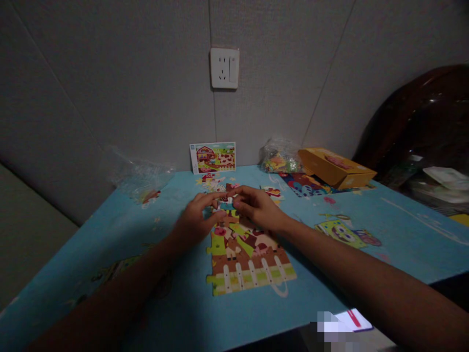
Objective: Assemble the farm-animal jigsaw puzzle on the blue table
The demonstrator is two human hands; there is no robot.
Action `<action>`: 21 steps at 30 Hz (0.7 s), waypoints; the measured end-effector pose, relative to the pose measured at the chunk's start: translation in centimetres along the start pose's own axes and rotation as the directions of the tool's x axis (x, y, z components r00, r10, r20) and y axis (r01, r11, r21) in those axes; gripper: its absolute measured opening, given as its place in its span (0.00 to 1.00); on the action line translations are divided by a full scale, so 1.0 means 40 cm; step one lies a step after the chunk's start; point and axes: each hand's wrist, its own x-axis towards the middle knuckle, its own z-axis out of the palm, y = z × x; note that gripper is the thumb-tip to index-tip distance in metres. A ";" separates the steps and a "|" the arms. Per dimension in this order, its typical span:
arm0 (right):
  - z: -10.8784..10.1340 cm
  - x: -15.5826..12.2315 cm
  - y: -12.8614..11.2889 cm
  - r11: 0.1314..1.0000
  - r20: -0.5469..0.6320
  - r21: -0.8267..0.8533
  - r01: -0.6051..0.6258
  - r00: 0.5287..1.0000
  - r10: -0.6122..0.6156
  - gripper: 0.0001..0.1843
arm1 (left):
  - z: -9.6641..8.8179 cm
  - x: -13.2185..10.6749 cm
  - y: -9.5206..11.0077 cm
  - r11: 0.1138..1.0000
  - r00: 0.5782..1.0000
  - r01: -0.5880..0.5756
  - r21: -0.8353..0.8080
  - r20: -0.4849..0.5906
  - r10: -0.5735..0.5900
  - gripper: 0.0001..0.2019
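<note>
A partly assembled farm jigsaw puzzle (252,266) lies on the blue table, showing cows and a white fence. At its far edge, my left hand (200,215) and my right hand (258,209) meet with fingers curled around a small puzzle piece (227,200). My fingers cover part of that piece, so whether it touches the rest of the puzzle is hard to see. Behind my hands, a few loose pieces (208,178) lie near a picture card (214,157), which leans against the wall and shows a red barn.
A clear plastic bag (141,173) lies at the table's back left. Another bag (280,156) with colourful contents stands at the back right, beside a yellow box (335,166) and a dark patterned sheet (306,186). A lit phone (351,320) is below the front edge.
</note>
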 end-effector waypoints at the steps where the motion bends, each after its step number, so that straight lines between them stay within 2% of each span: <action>1: 0.001 -0.004 -0.005 0.997 0.004 -0.079 0.019 1.000 -0.019 0.21 | -0.010 0.006 -0.003 1.000 1.000 0.019 -0.018 -0.002 -0.019 0.19; 4: 0.000 -0.012 -0.017 0.924 0.091 -0.368 0.102 0.993 -0.074 0.40 | -0.048 0.023 -0.020 0.992 0.993 0.115 -0.050 0.002 -0.115 0.15; 6: -0.010 -0.015 -0.017 0.857 0.178 -0.491 0.156 0.981 -0.076 0.46 | -0.077 0.030 -0.035 0.979 0.979 0.200 -0.041 0.050 -0.197 0.13; 8: -0.028 -0.013 -0.009 0.818 0.228 -0.544 0.186 0.971 -0.069 0.47 | -0.103 0.033 -0.048 0.955 0.945 0.296 -0.021 0.151 -0.289 0.13; 10: -0.048 -0.010 0.001 0.795 0.243 -0.571 0.207 0.967 -0.078 0.47 | -0.124 0.032 -0.054 0.928 0.890 0.373 -0.001 0.284 -0.357 0.14; 14: -0.076 -0.004 0.015 0.762 0.253 -0.611 0.213 0.965 -0.068 0.44 | -0.149 0.024 -0.040 0.905 0.769 0.425 0.027 0.516 -0.377 0.15; 18: -0.078 -0.002 0.012 0.759 0.267 -0.616 0.211 0.962 -0.051 0.39 | -0.169 0.018 -0.013 0.879 0.687 0.445 0.170 0.565 -0.457 0.14; 21: -0.075 -0.002 0.008 0.766 0.273 -0.608 0.209 0.961 -0.045 0.35 | -0.178 0.016 -0.006 0.855 0.662 0.484 0.186 0.560 -0.497 0.16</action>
